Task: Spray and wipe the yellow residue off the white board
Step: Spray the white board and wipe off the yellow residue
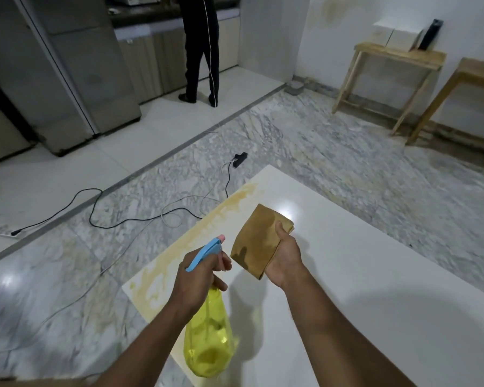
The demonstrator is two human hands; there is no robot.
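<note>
A large white board (375, 275) lies flat on the marble floor. Yellow residue (196, 236) runs in a band along its left edge, from the far corner down to the near left. My left hand (199, 277) grips the neck of a yellow spray bottle (207, 344) with a blue trigger head, its nozzle aimed toward the residue. My right hand (284, 252) holds a folded brown cloth (259, 236) above the middle of the board, thumb on top. The cloth has darker damp patches.
Black and white cables (101, 216) trail over the floor left of the board, with a power strip (240, 159) beyond the far corner. A person (201, 48) stands at the kitchen counter far back. Two wooden stools (389, 79) stand at the right wall. A fridge (62, 74) is back left.
</note>
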